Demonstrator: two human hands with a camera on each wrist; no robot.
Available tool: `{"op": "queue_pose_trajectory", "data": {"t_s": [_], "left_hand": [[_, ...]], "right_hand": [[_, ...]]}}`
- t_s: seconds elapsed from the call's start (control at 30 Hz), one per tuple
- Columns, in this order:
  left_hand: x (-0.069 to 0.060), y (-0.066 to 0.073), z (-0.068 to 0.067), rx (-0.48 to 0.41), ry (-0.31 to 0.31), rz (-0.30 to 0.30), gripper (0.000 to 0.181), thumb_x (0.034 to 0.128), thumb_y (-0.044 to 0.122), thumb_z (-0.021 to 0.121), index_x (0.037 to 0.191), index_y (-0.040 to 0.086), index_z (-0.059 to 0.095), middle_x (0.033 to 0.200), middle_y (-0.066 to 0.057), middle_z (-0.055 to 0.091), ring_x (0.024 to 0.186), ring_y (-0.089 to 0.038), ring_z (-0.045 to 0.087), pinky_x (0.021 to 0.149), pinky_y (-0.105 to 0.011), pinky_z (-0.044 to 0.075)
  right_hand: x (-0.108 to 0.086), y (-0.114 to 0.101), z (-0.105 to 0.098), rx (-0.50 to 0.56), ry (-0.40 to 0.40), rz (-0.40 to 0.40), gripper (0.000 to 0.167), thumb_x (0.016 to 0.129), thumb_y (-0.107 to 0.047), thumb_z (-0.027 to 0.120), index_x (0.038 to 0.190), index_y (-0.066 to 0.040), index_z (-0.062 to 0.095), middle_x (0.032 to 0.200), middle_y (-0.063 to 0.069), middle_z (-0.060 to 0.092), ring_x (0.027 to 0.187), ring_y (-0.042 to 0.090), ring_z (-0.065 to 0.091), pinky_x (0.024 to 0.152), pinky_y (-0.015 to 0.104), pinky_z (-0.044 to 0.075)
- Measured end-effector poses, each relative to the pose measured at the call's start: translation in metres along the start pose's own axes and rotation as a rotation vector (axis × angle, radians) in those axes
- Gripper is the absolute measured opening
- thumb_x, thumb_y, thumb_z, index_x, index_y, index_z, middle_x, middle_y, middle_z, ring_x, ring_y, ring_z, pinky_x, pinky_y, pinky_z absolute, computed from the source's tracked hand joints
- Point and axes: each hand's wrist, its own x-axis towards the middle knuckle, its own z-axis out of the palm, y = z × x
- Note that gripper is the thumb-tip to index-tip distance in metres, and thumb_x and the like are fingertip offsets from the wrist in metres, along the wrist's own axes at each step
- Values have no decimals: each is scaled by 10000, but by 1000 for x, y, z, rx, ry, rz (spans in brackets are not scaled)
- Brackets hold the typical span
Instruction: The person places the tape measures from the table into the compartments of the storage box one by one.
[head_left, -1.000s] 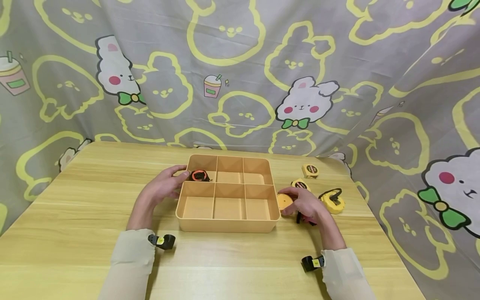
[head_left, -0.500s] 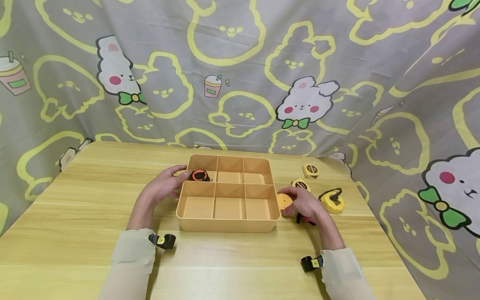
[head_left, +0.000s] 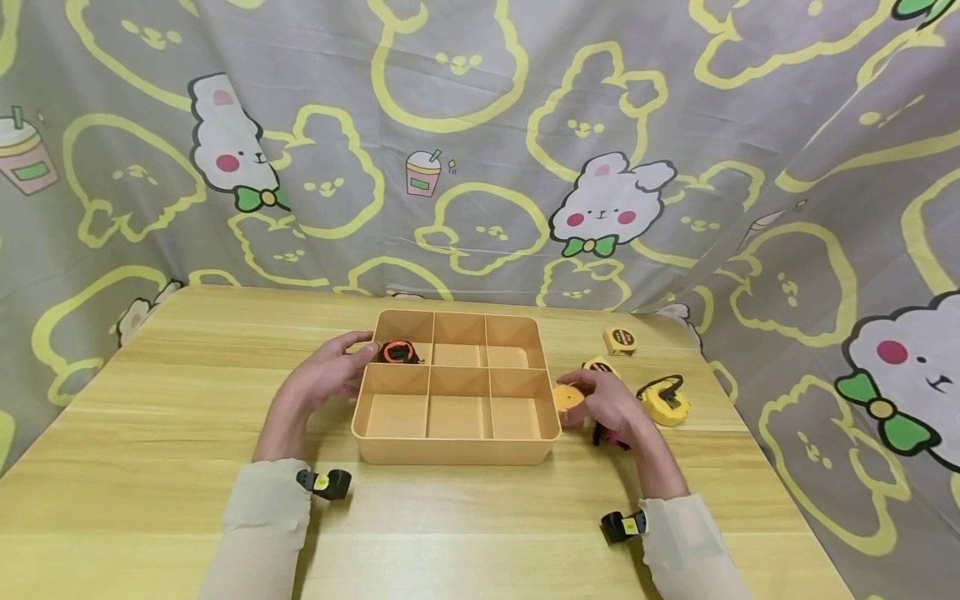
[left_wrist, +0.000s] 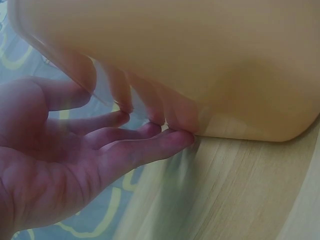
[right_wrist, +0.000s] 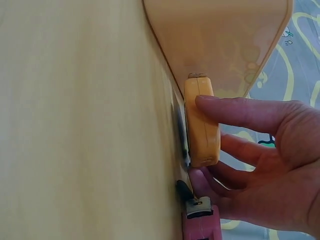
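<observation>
My left hand point(head_left: 330, 375) touches the outer left wall of a tan six-compartment box point(head_left: 457, 451). In the left wrist view its fingers point(left_wrist: 145, 147) are fairly straight, fingertips against the wall. A black and red tape measure point(head_left: 399, 352) sits in the back left compartment. Just right of the box, my right hand point(head_left: 611, 403) grips a round orange tape measure point(head_left: 567, 397) between thumb and fingers. The right wrist view shows this tape measure point(right_wrist: 202, 135) on edge, close to the box wall. A pink tape measure point(right_wrist: 202, 225) lies near the fingers, partly hidden in the head view.
Beyond the right hand are a yellow tape measure with a black strap point(head_left: 666, 402), a small yellow one point(head_left: 620, 340) and another yellow one point(head_left: 600, 367), partly covered by the hand. All rest on a wooden table point(head_left: 465, 533). A patterned curtain point(head_left: 480, 150) hangs behind.
The right hand's fingers shift slightly around the orange tape measure, which tilts or moves a little. The left hand, the box and the other tape measures look unmoved.
</observation>
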Motion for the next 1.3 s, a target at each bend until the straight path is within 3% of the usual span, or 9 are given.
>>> {"op": "queue_pose_trajectory", "data": {"t_s": [0.13, 0.4, 0.7, 0.8, 1.03, 1.3], "left_hand": [[0, 0, 0, -4, -1, 0, 649, 1109, 315, 401, 1630, 50, 119, 1604, -293, 317, 1437, -473, 394, 1013, -545, 521], [-1, -1, 1, -5, -1, 5, 655, 1108, 316, 404, 1628, 40, 118, 1602, -297, 317, 1431, -476, 400, 1002, -539, 530], [-2, 0, 1, -6, 0, 5, 651, 1109, 321, 398, 1628, 44, 121, 1584, -297, 356, 1420, -468, 422, 990, -530, 540], [-2, 1, 1, -10, 2, 6, 648, 1109, 315, 396, 1628, 44, 119, 1579, -299, 362, 1416, -466, 429, 991, -532, 539], [-2, 1, 1, -18, 3, 7, 644, 1110, 308, 395, 1629, 44, 118, 1584, -297, 354, 1419, -466, 425, 1005, -542, 527], [-2, 1, 1, -7, 1, 7, 643, 1110, 313, 394, 1627, 43, 125, 1563, -301, 387, 1406, -459, 448, 1000, -535, 533]], "right_hand": [[0, -2, -1, 19, 16, 10, 682, 703, -22, 861, 1345, -64, 637, 1295, 182, 669, 1085, 271, 639, 949, 432, 513], [-3, -4, -7, 15, 62, 21, 699, 742, -179, 877, 1382, -77, 615, 1410, 235, 587, 1317, 397, 530, 1077, 552, 436], [-8, -8, -14, 40, 106, 14, 687, 792, -167, 830, 1423, -70, 576, 1495, 213, 520, 1398, 406, 452, 1121, 569, 394], [-11, -12, -17, 62, 135, 3, 690, 802, -153, 829, 1432, -61, 564, 1480, 198, 540, 1357, 378, 491, 1093, 527, 429], [-14, -18, -21, 92, 195, 15, 686, 812, -168, 820, 1438, -77, 554, 1356, 178, 613, 1124, 273, 587, 864, 298, 496], [-16, -22, -20, 115, 228, 7, 688, 816, -166, 804, 1447, -81, 541, 1349, 158, 609, 1111, 262, 586, 853, 268, 497]]}}
